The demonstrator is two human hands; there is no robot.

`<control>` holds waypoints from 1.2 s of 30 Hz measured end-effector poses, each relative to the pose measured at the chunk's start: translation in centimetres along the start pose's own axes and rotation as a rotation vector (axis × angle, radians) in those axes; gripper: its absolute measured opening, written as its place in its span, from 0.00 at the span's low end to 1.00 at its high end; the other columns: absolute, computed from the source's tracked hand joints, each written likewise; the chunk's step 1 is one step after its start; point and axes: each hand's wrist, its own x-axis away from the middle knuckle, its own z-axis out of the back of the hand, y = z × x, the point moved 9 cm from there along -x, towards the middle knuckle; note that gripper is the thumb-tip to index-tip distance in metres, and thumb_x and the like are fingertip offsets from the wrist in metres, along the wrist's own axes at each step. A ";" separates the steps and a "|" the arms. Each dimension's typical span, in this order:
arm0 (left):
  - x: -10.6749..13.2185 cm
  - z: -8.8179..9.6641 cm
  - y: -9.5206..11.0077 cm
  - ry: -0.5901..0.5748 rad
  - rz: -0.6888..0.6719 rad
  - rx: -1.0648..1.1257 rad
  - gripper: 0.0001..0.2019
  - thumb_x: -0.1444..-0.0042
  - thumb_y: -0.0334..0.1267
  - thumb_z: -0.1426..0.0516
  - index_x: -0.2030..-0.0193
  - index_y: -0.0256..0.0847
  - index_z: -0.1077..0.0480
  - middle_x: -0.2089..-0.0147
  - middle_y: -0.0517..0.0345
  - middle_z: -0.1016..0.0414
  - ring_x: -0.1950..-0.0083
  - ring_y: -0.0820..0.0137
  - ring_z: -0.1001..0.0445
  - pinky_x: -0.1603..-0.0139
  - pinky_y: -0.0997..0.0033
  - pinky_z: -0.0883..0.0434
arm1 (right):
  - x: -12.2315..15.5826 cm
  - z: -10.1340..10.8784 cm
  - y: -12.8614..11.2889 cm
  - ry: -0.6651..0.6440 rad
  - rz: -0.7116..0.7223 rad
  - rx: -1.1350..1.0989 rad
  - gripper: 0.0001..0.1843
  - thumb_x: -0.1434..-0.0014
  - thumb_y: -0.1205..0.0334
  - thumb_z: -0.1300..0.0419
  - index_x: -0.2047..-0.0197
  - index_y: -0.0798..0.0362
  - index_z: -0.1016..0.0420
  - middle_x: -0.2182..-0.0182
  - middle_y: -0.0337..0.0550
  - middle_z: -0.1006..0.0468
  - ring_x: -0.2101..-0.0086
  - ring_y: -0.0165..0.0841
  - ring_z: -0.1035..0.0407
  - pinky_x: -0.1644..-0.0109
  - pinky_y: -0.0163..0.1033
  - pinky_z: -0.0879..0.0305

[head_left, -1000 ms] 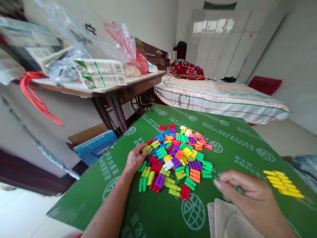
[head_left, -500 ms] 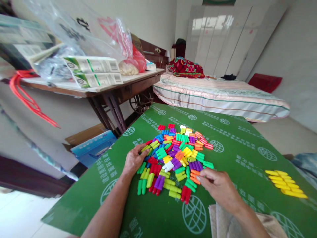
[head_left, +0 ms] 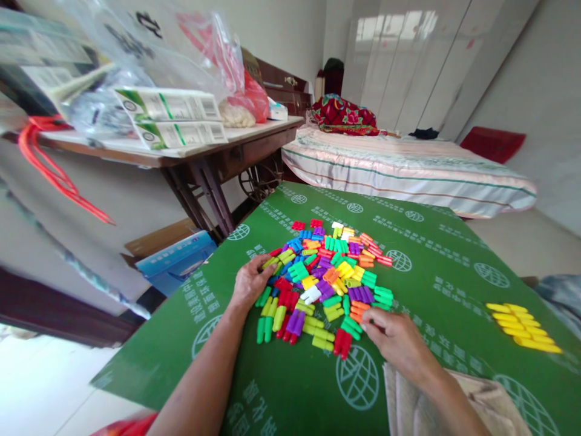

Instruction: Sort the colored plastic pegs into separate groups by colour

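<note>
The right hand sits at the near right edge of the pile of plastic pegs, fingers drawn together with thumb and forefinger tips down among the orange pegs and a green one beside them. Whether they are clamped on a peg or only touching it cannot be told, as the knuckles cover the tips. The left hand lies on the far left edge of the same pile, fingers curled over some yellow-green pegs; it looks more like a steadying rest than a grip, but that too is unclear. The hands are well apart, with the pile between them.

This reads as picking one peg out of the heap. Lifting it cleanly would call for a tight fingertip pinch and a straight pull, since the neighbours lie touching it.

The pile sits mid-way across the green-covered counter. A separate row of yellow pegs lies well apart, towards the right edge. A folded beige cloth lies under the right wrist, cut off by the frame.

Beyond the counter stand a sewing-machine stand loaded with cartons and plastic bags, and a bed. The print on the counter and cartons is too small to read
</note>
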 end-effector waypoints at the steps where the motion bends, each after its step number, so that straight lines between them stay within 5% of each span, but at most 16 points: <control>1: 0.0 0.0 0.1 -0.003 0.002 -0.005 0.23 0.50 0.55 0.44 0.55 0.41 0.26 0.62 0.56 0.20 0.61 0.64 0.25 0.60 0.67 0.30 | 0.1 -0.4 -0.5 -0.033 0.004 0.017 0.13 0.39 0.58 0.49 0.69 0.49 0.26 0.79 0.35 0.27 0.76 0.29 0.34 0.72 0.32 0.48; 10: 0.0 -0.3 -0.4 -0.003 -0.008 0.037 0.23 0.50 0.54 0.44 0.54 0.40 0.26 0.65 0.56 0.21 0.63 0.65 0.26 0.62 0.67 0.30 | 1.1 -3.6 -4.5 -0.256 0.055 0.223 0.10 0.41 0.59 0.45 0.57 0.44 0.26 0.72 0.35 0.21 0.70 0.32 0.27 0.68 0.33 0.46; 24: 0.2 0.0 0.1 0.008 -0.028 0.012 0.21 0.49 0.53 0.45 0.55 0.41 0.26 0.61 0.55 0.21 0.60 0.63 0.25 0.58 0.65 0.30 | 0.8 -4.2 -4.4 -0.258 0.043 0.344 0.16 0.39 0.61 0.46 0.48 0.46 0.28 0.63 0.42 0.18 0.60 0.39 0.25 0.62 0.37 0.40; 36: 0.2 -0.2 0.0 0.003 -0.016 0.036 0.21 0.50 0.52 0.45 0.57 0.40 0.26 0.67 0.57 0.23 0.66 0.66 0.27 0.65 0.68 0.31 | 1.2 -4.1 -6.6 -0.207 0.087 0.319 0.13 0.37 0.61 0.48 0.52 0.46 0.27 0.66 0.40 0.19 0.65 0.35 0.25 0.65 0.36 0.40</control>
